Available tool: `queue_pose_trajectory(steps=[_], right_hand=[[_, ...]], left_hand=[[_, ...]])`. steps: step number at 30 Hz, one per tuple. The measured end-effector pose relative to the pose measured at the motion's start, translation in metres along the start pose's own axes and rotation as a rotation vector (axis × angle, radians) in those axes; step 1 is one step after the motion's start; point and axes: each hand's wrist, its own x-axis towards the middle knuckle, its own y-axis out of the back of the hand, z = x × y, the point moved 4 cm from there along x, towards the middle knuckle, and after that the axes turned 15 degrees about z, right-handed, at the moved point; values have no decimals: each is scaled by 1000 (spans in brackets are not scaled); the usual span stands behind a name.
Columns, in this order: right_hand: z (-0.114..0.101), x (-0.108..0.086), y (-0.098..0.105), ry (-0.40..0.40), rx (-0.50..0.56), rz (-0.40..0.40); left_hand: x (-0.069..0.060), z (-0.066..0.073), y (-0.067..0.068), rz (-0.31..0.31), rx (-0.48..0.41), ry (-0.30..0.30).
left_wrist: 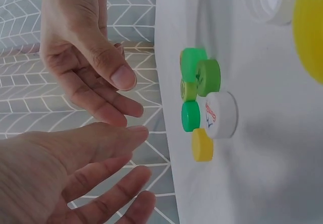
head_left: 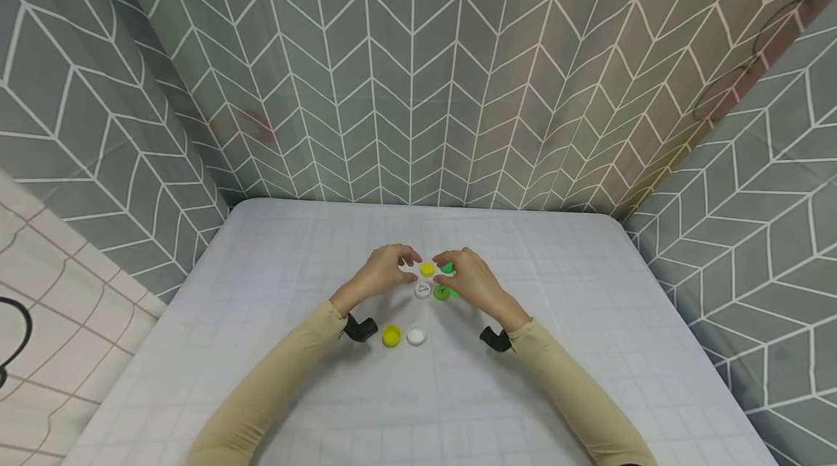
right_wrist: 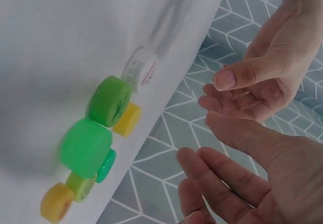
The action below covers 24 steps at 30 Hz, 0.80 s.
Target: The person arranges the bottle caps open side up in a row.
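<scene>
Several bottle caps sit close together on the white table. Among them are a yellow cap (head_left: pixel 427 269), a white cap with red print (head_left: pixel 423 289), a dark green cap (right_wrist: pixel 110 102), a bright green cap (right_wrist: pixel 87 148), a teal cap (left_wrist: pixel 191 116), a light green cap (right_wrist: pixel 81 185) and an orange-yellow cap (right_wrist: pixel 57 203). My left hand (head_left: pixel 384 267) hovers at the group's left side, fingers and thumb apart and holding nothing. Opposite it, my right hand (head_left: pixel 472 277) is over the right side, loosely curved and holding nothing. In the head view it partly hides the green caps.
Nearer to me on the table (head_left: pixel 418 393) lie another yellow cap (head_left: pixel 391 336) and a plain white cap (head_left: pixel 415 336), side by side. Black devices (head_left: pixel 361 328) are worn at both wrists. Patterned grey curtains (head_left: pixel 412 88) stand behind and beside the table.
</scene>
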Motion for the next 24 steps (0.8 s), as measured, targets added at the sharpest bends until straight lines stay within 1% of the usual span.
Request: queue_pose_trajectory(steps=[6, 11, 17, 19, 24], right_hand=[[6, 2, -8, 11, 17, -15], [8, 2, -17, -21, 28, -69], [10, 1, -26, -40, 18, -109], [10, -1, -30, -32, 11, -116], [7, -4, -36, 4, 5, -140]], left_hand=[[2, -6, -4, -25, -11, -1], [3, -13, -10, -54, -17, 39], [1, -18, -15, -88, -24, 78], [0, -20, -18, -101, -27, 85], [-2, -23, -24, -133, 5, 74]])
